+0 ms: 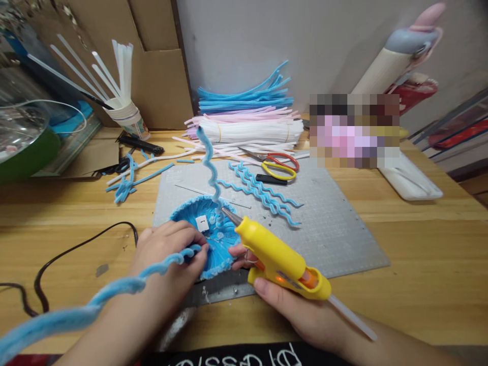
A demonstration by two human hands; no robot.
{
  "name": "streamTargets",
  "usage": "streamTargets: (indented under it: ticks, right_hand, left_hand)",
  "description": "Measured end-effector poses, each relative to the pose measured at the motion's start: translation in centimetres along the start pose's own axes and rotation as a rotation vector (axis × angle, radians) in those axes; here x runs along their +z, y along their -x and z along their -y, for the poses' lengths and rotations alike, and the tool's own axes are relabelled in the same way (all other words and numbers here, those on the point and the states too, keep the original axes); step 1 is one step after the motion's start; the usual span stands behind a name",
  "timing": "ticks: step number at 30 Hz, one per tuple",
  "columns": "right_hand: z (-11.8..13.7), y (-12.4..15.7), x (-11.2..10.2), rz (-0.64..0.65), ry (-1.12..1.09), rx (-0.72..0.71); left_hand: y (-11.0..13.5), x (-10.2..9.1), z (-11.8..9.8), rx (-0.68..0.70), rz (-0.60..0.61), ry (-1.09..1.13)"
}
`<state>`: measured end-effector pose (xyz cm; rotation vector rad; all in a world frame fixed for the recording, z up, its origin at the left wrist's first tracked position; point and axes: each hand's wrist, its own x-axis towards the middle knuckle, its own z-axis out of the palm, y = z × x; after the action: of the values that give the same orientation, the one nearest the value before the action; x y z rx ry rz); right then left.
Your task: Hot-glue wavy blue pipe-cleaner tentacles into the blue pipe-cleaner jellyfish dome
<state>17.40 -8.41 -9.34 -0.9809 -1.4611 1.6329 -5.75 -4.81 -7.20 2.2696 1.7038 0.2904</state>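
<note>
My right hand [301,310] grips a yellow hot glue gun [280,262], its metal nozzle [231,216] touching the inside of a blue pipe-cleaner bowl [209,239]. A wavy blue pipe cleaner [209,162] stands upright out of the bowl beside the nozzle. My left hand [168,254] is closed on the bowl's near rim and pinches another wavy blue pipe cleaner [110,292] that trails toward the lower left. A small white block [202,222] lies inside the bowl.
A grey cutting mat [324,223] carries several wavy blue pipe cleaners [263,190] and red-and-yellow scissors [280,165]. Bundles of blue, pink and white pipe cleaners [244,119] lie behind. A cup of glue sticks [127,114] stands left. A black cable [76,249] crosses the wooden table.
</note>
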Motion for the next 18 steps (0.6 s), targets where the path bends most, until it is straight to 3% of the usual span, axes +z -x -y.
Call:
streamTargets:
  ticks: [12, 18]
  right_hand:
    - [0.29, -0.04, 0.01, -0.007, -0.022, 0.001]
    - [-0.51, 0.36, 0.30, -0.062, -0.272, 0.004]
  left_hand:
    - [-0.19, -0.12, -0.14, -0.005, 0.015, 0.024]
    - [0.03, 0.04, -0.07, -0.039, -0.102, 0.099]
